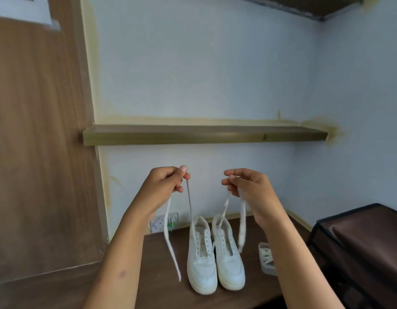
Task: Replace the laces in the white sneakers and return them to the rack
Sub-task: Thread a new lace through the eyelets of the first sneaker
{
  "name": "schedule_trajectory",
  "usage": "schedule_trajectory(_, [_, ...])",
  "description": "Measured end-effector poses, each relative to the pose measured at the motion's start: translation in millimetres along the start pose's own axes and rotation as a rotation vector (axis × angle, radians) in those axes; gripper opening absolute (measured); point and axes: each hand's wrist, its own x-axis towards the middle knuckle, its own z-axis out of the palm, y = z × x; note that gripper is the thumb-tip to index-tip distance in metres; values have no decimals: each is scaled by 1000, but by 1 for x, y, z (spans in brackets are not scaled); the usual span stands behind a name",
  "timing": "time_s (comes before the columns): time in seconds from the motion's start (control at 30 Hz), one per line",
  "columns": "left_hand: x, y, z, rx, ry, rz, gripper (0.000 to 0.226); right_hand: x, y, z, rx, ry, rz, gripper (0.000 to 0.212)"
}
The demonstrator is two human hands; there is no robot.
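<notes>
Both hands, left hand (165,180) and right hand (246,184), pinch a lace (170,237) each, raised above the white sneakers (215,257) on the bench (161,286); old laces seem nearly out, so threading fresh ones likely follows.

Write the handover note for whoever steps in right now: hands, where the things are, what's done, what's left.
Left hand: raised, pinching one white lace that hangs down toward the left sneaker.
Right hand: raised, pinching the other lace, which hangs over the right sneaker.
Both sneakers stand side by side on the dark table, toes toward the camera; their eyelets look empty.
A small clear box with more laces inside sits to the right of the shoes.
Done: laces appear out of the shoes.
Left: thread laces into both sneakers, then put them back on the rack; no rack is clearly identifiable in view.
</notes>
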Motion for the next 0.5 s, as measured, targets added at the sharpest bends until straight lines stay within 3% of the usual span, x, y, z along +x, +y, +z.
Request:
schedule_trajectory(0.23, [-5, 61, -2, -16, 48, 128, 26, -13, -64, 0, -79, -7, -171, 18])
schedule_trajectory(0.5, [-8, 92, 1, -188, -26, 219, 17, -27, -105, 2, -95, -40, -285, 17])
